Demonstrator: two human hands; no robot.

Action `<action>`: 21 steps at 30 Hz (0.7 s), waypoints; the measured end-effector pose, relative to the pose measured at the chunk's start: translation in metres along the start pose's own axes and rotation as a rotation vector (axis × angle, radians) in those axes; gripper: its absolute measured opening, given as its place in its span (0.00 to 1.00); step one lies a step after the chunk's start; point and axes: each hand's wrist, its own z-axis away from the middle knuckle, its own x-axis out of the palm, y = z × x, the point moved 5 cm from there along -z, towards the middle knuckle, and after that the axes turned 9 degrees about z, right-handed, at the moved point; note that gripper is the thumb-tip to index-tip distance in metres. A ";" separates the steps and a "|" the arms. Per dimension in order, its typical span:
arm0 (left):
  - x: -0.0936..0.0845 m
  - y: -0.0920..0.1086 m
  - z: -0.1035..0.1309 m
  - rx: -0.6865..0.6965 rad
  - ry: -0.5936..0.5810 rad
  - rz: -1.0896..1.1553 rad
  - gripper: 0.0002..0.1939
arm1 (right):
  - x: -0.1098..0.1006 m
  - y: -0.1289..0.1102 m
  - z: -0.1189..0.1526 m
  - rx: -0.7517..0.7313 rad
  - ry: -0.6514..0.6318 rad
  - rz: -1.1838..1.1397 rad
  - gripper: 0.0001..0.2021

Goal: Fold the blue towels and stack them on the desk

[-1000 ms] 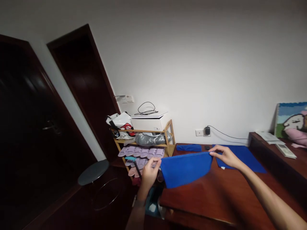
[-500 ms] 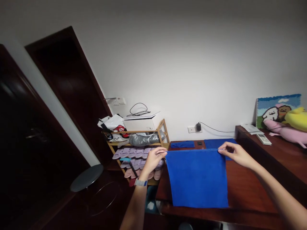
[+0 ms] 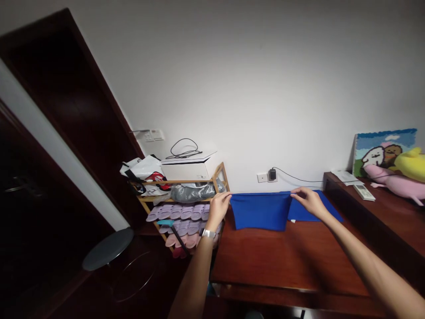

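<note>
A blue cloth (image 3: 260, 213) hangs stretched between my two hands above the back of the reddish-brown table (image 3: 265, 261). My left hand (image 3: 219, 207) pinches its upper left corner, and a watch with a pale band circles that wrist. At the upper right corner, my right hand (image 3: 307, 200) grips the edge between thumb and fingers. Behind and right of the hanging piece, another blue cloth (image 3: 317, 209) lies flat on the table by the wall. A small white bit, perhaps a tag, shows at its near edge.
Left of the table stands a wooden shoe rack (image 3: 217, 175) with several slippers and a white box (image 3: 186, 169) on top. A round stool (image 3: 109, 249) is at the lower left. On the right-hand cabinet lie a remote control (image 3: 364, 192) and a pink plush toy (image 3: 398, 184).
Both hands have moved up and away from me, closer together, with the blue cloth. Less of its height shows now, and more tabletop is visible below. The view has shifted slightly right.
</note>
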 end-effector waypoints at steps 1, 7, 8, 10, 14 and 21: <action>-0.001 -0.003 0.009 0.026 0.010 -0.010 0.11 | 0.002 0.002 0.007 -0.024 0.011 0.000 0.23; 0.033 -0.072 0.127 0.073 -0.121 -0.165 0.14 | 0.060 0.052 0.109 0.000 -0.133 -0.012 0.18; 0.044 -0.088 0.151 0.049 -0.179 -0.198 0.16 | 0.074 0.063 0.130 0.034 -0.178 -0.005 0.18; 0.066 -0.118 0.198 0.005 -0.323 -0.288 0.20 | 0.101 0.081 0.171 0.088 -0.268 0.010 0.16; 0.090 -0.151 0.265 -0.044 -0.464 -0.404 0.22 | 0.133 0.099 0.226 0.130 -0.376 0.012 0.07; 0.082 -0.157 0.293 -0.050 -0.382 -0.467 0.19 | 0.137 0.098 0.249 0.083 -0.407 0.087 0.09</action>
